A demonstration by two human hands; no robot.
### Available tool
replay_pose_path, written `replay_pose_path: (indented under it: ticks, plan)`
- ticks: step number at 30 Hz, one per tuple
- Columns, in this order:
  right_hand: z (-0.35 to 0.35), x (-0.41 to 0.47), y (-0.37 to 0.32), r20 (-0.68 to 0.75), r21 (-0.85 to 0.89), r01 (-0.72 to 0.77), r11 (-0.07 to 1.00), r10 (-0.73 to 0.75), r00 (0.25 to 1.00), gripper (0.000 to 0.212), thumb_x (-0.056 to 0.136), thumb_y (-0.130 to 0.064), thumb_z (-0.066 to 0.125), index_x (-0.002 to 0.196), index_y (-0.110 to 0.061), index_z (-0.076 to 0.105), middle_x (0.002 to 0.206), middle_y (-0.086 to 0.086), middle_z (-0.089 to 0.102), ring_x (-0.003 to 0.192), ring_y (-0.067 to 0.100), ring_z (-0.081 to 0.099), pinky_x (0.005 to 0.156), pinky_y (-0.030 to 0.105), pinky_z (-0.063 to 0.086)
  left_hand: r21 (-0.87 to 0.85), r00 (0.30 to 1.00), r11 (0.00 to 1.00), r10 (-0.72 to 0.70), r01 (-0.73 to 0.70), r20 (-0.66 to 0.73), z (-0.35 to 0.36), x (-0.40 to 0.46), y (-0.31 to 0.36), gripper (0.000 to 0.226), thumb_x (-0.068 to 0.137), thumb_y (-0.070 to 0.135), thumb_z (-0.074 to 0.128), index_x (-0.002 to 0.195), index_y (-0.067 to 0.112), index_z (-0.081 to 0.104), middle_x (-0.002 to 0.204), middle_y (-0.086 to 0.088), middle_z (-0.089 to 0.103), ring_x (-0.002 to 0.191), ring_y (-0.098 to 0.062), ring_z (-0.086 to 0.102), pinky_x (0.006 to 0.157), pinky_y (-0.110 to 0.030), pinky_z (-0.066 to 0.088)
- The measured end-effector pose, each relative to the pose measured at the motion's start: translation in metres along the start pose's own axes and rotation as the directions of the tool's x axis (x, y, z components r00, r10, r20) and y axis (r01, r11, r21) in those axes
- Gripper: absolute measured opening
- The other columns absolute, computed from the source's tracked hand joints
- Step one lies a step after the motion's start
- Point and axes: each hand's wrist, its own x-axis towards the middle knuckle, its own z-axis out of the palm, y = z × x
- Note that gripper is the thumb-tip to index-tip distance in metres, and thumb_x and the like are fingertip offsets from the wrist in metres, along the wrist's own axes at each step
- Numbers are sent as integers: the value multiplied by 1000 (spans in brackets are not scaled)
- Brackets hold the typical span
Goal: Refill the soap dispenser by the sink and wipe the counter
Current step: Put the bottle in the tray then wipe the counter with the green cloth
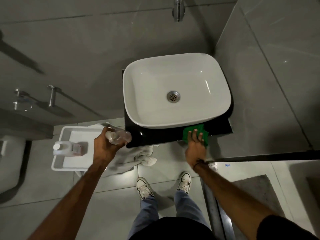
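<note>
A white basin (176, 66) sits on a small black counter (155, 137). My left hand (103, 148) is shut on a clear soap dispenser (119, 136), held in the air just left of the counter's front left corner. My right hand (196, 148) presses flat, fingers spread, on a green cloth (194, 130) at the counter's front edge, right of centre. A white refill jug (69, 148) with a pinkish label lies in a white tray (57, 163) to the left.
A grey towel (136, 156) hangs below the counter beside the tray. A chrome tap (178, 9) juts from the wall above the basin. A glass partition stands close on the right, a toilet (8, 163) at far left. My shoes are on the tiled floor.
</note>
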Motion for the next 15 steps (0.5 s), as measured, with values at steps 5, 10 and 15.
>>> replay_pose_path:
  ticks: [5,10,15]
  plan:
    - [25,-17,-94,36,11,154,988,-155,987,81,87,-6,49,159,-10,12,168,11,3,152,43,2,125,50,9,-16,999,1000,19,-19,-26,-18,0,-2,59,58,40,96,100,36,55,75,30,62,76,23,59,48,2,39]
    - [37,-28,-162,53,56,310,949,-313,948,74,89,-4,48,157,-12,22,168,8,9,153,40,2,125,48,3,-21,1000,1000,4,-5,-26,-29,8,-7,63,53,40,98,101,32,57,82,24,67,74,10,65,56,-4,44]
    - [38,-36,-181,118,47,593,804,-594,796,62,90,-1,49,150,-16,41,164,7,25,152,35,13,124,43,16,-13,998,998,62,-62,8,-25,14,0,58,54,38,98,96,32,57,83,21,67,76,8,65,55,-4,43]
